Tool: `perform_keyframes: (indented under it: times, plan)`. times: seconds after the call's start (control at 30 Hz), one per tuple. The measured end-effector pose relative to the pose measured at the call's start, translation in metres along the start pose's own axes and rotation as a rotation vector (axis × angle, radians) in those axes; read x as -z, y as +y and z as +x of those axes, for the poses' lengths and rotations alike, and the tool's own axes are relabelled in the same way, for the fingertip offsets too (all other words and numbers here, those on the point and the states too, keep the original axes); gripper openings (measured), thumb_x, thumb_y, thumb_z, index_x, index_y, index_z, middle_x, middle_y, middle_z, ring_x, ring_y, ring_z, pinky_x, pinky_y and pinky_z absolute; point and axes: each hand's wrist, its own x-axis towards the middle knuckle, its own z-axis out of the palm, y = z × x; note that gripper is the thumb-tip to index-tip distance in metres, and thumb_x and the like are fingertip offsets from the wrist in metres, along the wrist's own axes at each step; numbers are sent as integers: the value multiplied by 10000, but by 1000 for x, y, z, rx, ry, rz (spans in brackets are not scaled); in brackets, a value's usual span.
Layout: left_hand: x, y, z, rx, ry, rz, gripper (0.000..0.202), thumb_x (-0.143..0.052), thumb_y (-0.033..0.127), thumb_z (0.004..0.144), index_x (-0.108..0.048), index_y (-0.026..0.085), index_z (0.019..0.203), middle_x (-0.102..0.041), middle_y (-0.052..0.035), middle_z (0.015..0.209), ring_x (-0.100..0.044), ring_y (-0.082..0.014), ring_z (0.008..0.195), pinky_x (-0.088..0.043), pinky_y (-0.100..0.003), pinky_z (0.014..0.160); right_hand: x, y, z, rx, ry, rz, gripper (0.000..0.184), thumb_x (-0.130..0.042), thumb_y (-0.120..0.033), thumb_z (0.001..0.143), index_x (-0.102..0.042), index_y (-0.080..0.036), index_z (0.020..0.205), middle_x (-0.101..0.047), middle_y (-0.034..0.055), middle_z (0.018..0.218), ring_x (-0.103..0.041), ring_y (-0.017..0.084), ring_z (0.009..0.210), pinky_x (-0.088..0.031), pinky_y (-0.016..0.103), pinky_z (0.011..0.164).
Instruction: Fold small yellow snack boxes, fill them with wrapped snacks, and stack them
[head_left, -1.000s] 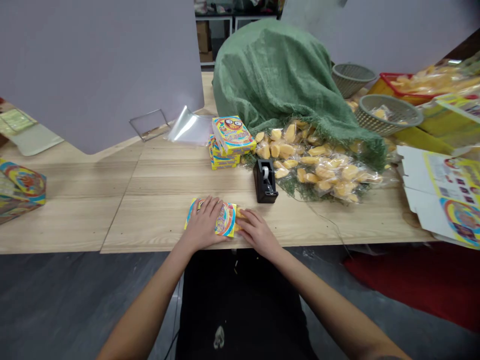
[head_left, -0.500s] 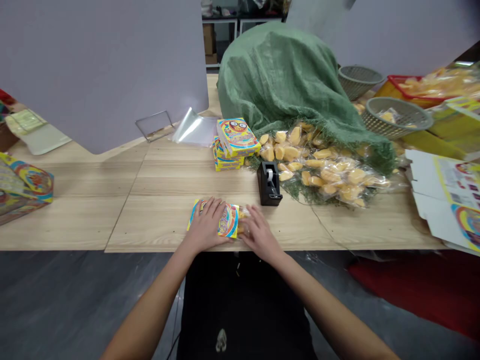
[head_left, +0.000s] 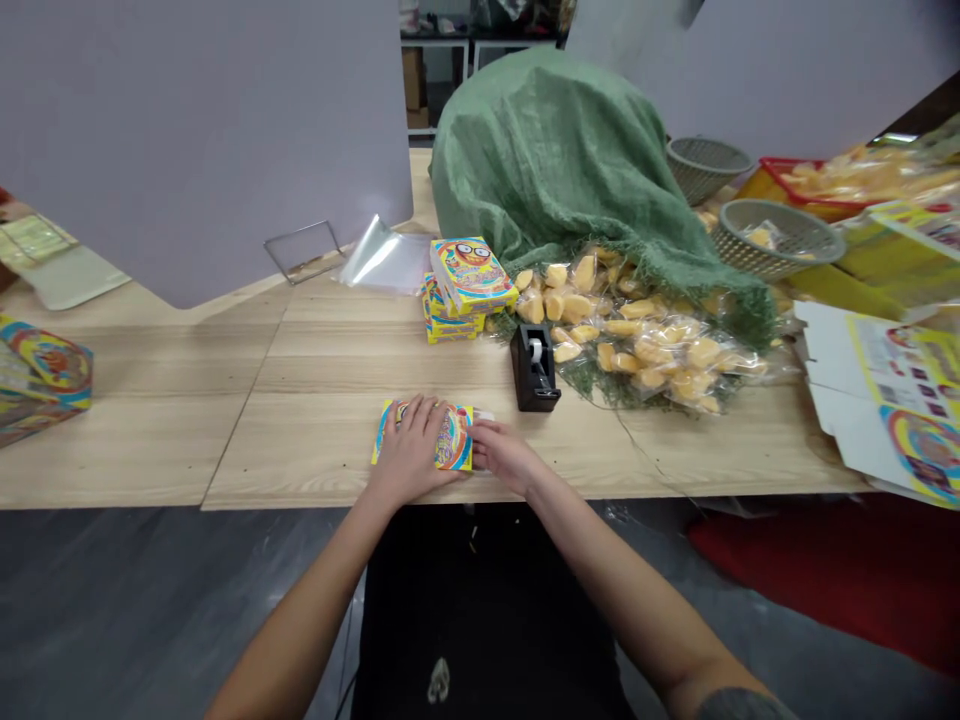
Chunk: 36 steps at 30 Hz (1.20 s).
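A small yellow and blue printed box (head_left: 454,440) lies flat near the table's front edge. My left hand (head_left: 411,445) spans its top, fingers over the far side and thumb along the near edge, gripping it. At the box's right end is my right hand (head_left: 504,452), its fingers extended and partly curled against the opening. A small pale flap or bit of clear film (head_left: 485,415) shows just beyond those fingertips. What lies under them is hidden. Behind the box stands a short stack of matching boxes (head_left: 472,278). A black tape dispenser (head_left: 535,370) is to the right.
Bagged yellow pieces (head_left: 652,345) spill from a green woven sack (head_left: 555,150). Grey baskets (head_left: 776,240) and a red-rimmed crate (head_left: 795,185) stand at right, near flattened cartons (head_left: 847,390). Clear film (head_left: 386,255) and a wire frame (head_left: 304,255) lie at left-centre; a larger printed box (head_left: 52,375) is far left.
The bag of yellow pieces sticking out of the box's right end is no longer visible there. My right hand has turned and closed in on that end. My left hand stays on the box.
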Motion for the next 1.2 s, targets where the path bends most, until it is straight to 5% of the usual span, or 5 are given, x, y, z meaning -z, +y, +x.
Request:
perform_keyframes:
  times: [0.27,0.43,0.5,0.7,1.2]
  plan:
    - [69,-8,19,-125,-139,-416,616,-592,483,815,-411,210,1337,-534,-118,1279,-516,-277,1166,-391,-452,1014,-6,-56,-27,257,-63,-342,95,-680,-230,704,-624,-180,763,-616,-27,672,-585,153,683,-500,282,681]
    - [67,14,14,-31,220,-838,593,-523,362,884,-258,249,1403,-410,-100,1402,-519,-232,1186,-449,-353,982,6,-104,-83,834,263,-571,310,-541,-259,873,-544,-242,1183,-650,77,1127,-558,228,1141,-387,418,1028]
    - [53,25,10,74,350,-949,574,-513,386,886,-251,258,1380,-400,-101,1380,-535,-228,1158,-478,-350,941,14,-102,-88,798,357,-351,333,-531,-315,894,-508,-246,1219,-646,95,1164,-565,232,1153,-407,432,1021]
    - [37,41,4,25,428,-963,538,-547,399,871,-301,240,1322,-481,-96,1241,-556,-217,1077,-480,-356,903,20,-80,-72,327,-119,96,416,-456,-463,916,-569,-189,1209,-647,117,1198,-624,255,1074,-510,422,905]
    - [61,54,1,65,202,-1217,558,-593,332,861,-235,242,1280,-609,-33,992,-642,-164,848,-517,-289,722,34,-118,-97,692,-333,-710,326,-473,-383,939,-632,-300,1211,-521,50,1390,-498,226,1268,-412,437,1043]
